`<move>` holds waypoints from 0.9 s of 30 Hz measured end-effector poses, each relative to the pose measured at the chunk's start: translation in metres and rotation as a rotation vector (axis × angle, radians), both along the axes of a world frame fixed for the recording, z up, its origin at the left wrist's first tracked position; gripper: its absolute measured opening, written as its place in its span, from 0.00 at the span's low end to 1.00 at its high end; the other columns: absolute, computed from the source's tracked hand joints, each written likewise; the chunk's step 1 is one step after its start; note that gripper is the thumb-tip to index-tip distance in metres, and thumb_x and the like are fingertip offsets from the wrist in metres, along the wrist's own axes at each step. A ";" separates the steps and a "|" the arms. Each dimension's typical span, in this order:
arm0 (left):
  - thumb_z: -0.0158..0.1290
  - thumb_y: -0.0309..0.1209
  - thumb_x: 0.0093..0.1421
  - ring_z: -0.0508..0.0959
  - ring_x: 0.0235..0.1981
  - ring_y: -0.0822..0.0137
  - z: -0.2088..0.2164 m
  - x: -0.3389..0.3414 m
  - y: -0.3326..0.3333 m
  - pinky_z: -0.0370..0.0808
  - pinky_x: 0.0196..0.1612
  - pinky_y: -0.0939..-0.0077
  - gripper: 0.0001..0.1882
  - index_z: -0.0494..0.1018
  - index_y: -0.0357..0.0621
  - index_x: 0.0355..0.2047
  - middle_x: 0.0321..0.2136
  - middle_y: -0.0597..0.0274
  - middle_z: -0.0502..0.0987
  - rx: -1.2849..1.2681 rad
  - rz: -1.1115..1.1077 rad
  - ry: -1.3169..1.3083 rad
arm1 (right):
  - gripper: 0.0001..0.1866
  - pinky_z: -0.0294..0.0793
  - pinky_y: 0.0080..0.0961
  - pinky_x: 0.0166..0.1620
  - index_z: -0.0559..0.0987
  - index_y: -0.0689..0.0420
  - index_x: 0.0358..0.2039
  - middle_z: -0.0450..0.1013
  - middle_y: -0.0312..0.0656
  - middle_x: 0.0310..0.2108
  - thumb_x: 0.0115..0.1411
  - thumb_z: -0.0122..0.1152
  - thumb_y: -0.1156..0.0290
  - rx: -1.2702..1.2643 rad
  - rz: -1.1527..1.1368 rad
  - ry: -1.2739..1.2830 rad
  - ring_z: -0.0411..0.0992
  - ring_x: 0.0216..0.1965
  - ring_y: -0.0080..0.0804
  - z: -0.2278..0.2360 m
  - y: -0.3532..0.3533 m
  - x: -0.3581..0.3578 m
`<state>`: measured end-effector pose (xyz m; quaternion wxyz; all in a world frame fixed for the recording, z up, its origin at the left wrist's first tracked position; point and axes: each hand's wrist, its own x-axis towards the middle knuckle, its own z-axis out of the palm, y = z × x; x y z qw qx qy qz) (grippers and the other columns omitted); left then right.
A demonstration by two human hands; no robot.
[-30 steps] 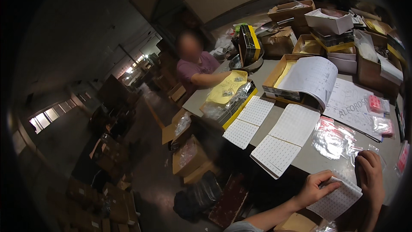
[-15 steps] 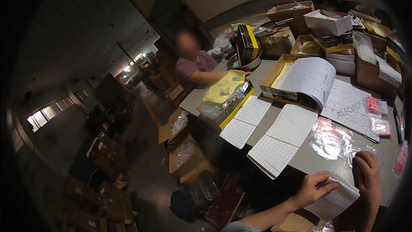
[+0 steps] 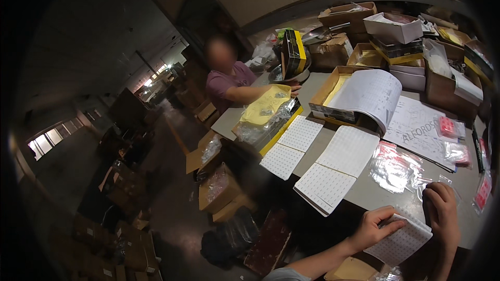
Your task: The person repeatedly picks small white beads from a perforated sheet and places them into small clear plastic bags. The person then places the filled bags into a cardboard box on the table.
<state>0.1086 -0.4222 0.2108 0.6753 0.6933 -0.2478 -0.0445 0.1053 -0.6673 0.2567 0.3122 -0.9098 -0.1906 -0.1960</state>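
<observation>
My left hand (image 3: 377, 227) grips a folded stack of white sticker sheets (image 3: 400, 240) printed with rows of small marks, thumb on top. Curled at the stack's far right corner is my right hand (image 3: 442, 207); whatever its fingertips pinch, if anything, is hidden. Just beyond my hands lies a pile of clear plastic bags (image 3: 396, 169), some with red print. Two more sets of sticker sheets, a larger one (image 3: 337, 171) and a smaller one (image 3: 291, 147), rest on the table to the left, near its edge.
An open carton (image 3: 333, 105) holds curled papers (image 3: 372, 93), beside a flat drawing sheet (image 3: 411, 125). Red-filled packets (image 3: 450, 126) lie on the right. Stacked boxes (image 3: 393, 28) line the back. Across the table, a person in purple (image 3: 229, 83) reaches toward a yellow bag (image 3: 266, 105).
The view has shifted slightly, so most things sit a little further left. Both hands keep nearly the same pose around the sheets. The other person's arm has moved slightly.
</observation>
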 end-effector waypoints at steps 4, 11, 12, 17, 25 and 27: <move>0.64 0.26 0.64 0.76 0.34 0.77 0.008 0.000 0.003 0.73 0.38 0.80 0.10 0.81 0.35 0.44 0.34 0.64 0.81 0.052 -0.023 0.032 | 0.15 0.69 0.45 0.59 0.79 0.67 0.46 0.75 0.52 0.50 0.56 0.60 0.82 0.000 0.002 -0.013 0.71 0.55 0.56 -0.002 -0.001 0.001; 0.64 0.26 0.64 0.75 0.32 0.77 -0.001 0.000 -0.001 0.72 0.36 0.81 0.10 0.81 0.35 0.44 0.33 0.64 0.80 -0.007 0.015 -0.030 | 0.15 0.69 0.45 0.59 0.79 0.66 0.45 0.75 0.52 0.50 0.56 0.59 0.81 -0.005 -0.001 -0.005 0.71 0.55 0.56 0.004 0.001 -0.001; 0.64 0.26 0.64 0.74 0.31 0.77 -0.001 0.000 -0.001 0.72 0.36 0.81 0.10 0.81 0.35 0.44 0.33 0.64 0.80 -0.007 0.020 -0.040 | 0.15 0.69 0.45 0.59 0.79 0.66 0.45 0.75 0.52 0.50 0.56 0.59 0.81 -0.002 -0.001 -0.002 0.71 0.55 0.56 0.004 0.001 -0.001; 0.64 0.26 0.64 0.74 0.31 0.78 0.006 -0.001 0.001 0.71 0.35 0.82 0.09 0.81 0.35 0.43 0.31 0.65 0.79 0.005 0.005 0.007 | 0.15 0.69 0.45 0.59 0.79 0.66 0.45 0.75 0.52 0.50 0.56 0.59 0.81 0.007 0.013 -0.004 0.71 0.54 0.55 0.002 -0.001 0.000; 0.64 0.27 0.64 0.75 0.32 0.78 0.002 -0.001 0.000 0.72 0.36 0.82 0.09 0.82 0.35 0.42 0.32 0.65 0.80 -0.005 0.007 0.012 | 0.15 0.69 0.44 0.59 0.79 0.66 0.45 0.75 0.51 0.50 0.56 0.60 0.81 -0.009 0.000 -0.005 0.71 0.54 0.55 0.002 0.000 -0.001; 0.64 0.26 0.64 0.76 0.32 0.78 0.000 -0.001 0.001 0.72 0.36 0.81 0.09 0.82 0.35 0.43 0.33 0.65 0.81 0.005 0.001 0.010 | 0.15 0.69 0.44 0.59 0.79 0.65 0.45 0.75 0.51 0.50 0.56 0.60 0.81 -0.010 -0.002 -0.003 0.71 0.54 0.55 0.002 0.000 0.000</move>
